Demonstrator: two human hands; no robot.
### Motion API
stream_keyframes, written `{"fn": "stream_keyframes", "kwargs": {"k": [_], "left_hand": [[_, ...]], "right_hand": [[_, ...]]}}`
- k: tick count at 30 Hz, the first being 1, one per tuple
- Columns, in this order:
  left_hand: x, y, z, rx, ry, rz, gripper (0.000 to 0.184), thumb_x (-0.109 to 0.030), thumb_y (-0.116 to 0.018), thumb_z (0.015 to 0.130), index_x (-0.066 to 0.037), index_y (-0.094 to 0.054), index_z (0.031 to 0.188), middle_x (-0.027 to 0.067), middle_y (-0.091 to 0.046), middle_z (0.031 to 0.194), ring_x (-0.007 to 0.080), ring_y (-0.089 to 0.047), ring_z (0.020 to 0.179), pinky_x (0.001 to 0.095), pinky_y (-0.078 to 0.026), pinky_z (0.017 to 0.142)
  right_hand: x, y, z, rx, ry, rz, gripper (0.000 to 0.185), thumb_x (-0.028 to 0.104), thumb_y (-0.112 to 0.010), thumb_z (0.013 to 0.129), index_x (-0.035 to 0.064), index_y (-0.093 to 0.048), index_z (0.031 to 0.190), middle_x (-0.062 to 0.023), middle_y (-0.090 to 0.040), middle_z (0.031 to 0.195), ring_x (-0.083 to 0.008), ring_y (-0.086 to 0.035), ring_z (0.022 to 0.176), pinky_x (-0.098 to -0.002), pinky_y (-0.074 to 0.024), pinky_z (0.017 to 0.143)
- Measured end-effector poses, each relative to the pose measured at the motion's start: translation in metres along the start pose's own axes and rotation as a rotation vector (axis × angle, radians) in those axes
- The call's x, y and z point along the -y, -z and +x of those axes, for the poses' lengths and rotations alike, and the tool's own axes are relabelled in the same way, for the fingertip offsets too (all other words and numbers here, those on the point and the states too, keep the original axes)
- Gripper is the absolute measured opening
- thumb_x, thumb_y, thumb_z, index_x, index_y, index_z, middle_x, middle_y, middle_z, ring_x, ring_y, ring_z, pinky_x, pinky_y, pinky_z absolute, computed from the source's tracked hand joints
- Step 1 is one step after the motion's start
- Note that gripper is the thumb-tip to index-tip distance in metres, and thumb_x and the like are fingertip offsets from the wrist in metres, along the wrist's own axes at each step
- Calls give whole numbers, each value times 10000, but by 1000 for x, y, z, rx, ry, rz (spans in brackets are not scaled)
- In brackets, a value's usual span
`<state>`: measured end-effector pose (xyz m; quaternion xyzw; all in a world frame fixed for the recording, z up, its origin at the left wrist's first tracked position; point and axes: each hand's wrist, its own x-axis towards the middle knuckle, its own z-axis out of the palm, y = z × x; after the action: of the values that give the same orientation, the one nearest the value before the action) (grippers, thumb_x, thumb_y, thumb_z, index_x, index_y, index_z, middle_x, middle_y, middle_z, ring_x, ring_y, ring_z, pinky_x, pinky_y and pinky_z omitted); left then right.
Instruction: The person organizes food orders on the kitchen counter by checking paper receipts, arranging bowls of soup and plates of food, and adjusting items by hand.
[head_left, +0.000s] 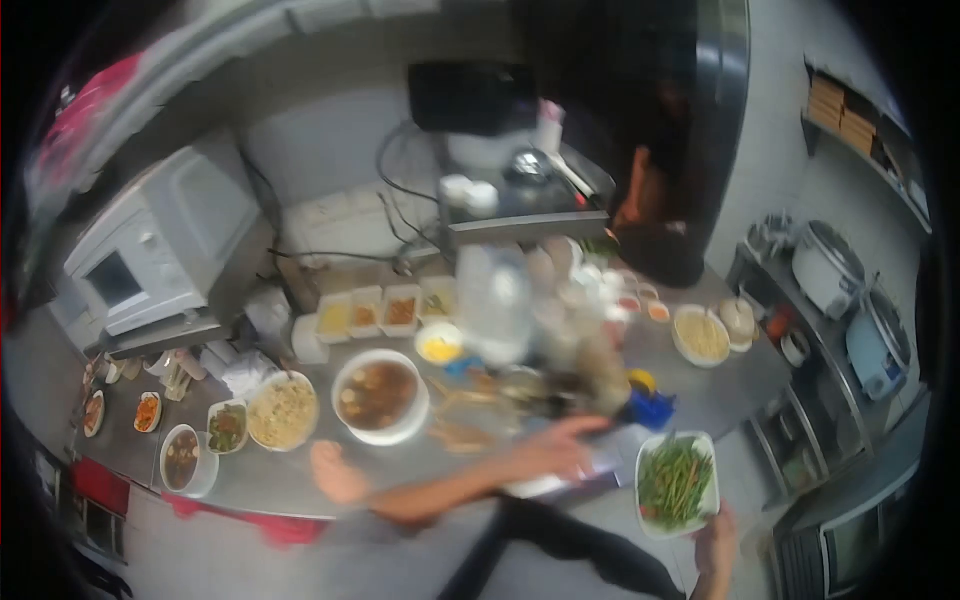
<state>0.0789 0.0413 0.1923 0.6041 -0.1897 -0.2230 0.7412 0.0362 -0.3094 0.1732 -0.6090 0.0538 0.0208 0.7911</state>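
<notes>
- My right hand (716,542) was clamped on the near right corner of a white dish (711,497).
- Green vegetables (677,482), long and thin, lay in that dish, ahead and to the left of my grip.
- My left hand (555,452) was stretched across from the left, well apart from the right one; it was blurred, so I cannot tell whether its fingers were together or held anything.
- Just beyond the dish, a blue object (652,410) sat on the metal counter (745,385).
- Farther ahead of my right hand stood a white bowl (699,362) of pale food.
- Well to the left of both hands was a large bowl (395,436) of brown soup.
</notes>
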Motion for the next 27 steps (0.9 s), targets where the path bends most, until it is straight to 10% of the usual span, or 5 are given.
{"fn": "stream_keyframes", "kwargs": {"k": [2, 11, 19, 27], "left_hand": [[-10, 13, -5, -176, -45, 121, 537, -287, -484, 934, -85, -291, 1392, 95, -650, 943, 147, -636, 782, 242, -513, 676], [-27, -5, 42, -1037, -269, 260, 409, -227, -502, 923, -20, -437, 1270, 64, -643, 868, 108, -597, 725, 219, -460, 669], [-82, -5, 208, -1080, -104, 1101, 205, -178, -578, 869, -1, -619, 964, 86, -639, 862, 194, -620, 761, 291, -491, 669], [-23, 247, 395, -724, 617, 1837, 272, -253, -620, 792, -29, -638, 947, 193, -644, 957, 346, -618, 913, 421, -487, 798]], "right_hand": [[13, 34, 23, -105, 8, -275, 516, 230, -456, 762, -18, -506, 1212, -61, -621, 919, -115, -589, 681, -233, -463, 539], [3, 157, 195, 63, -52, -258, 503, 39, -381, 841, 14, -355, 1342, -133, -539, 1159, -207, -613, 885, -309, -569, 621], [-80, 187, 321, 194, -216, -102, 504, 38, -372, 856, 9, -312, 1355, -137, -518, 1186, -236, -607, 936, -305, -575, 655], [-56, 156, 368, 256, -401, -228, 493, 51, -420, 924, 9, -276, 1393, -130, -549, 1155, -178, -613, 881, -274, -559, 680]]}}
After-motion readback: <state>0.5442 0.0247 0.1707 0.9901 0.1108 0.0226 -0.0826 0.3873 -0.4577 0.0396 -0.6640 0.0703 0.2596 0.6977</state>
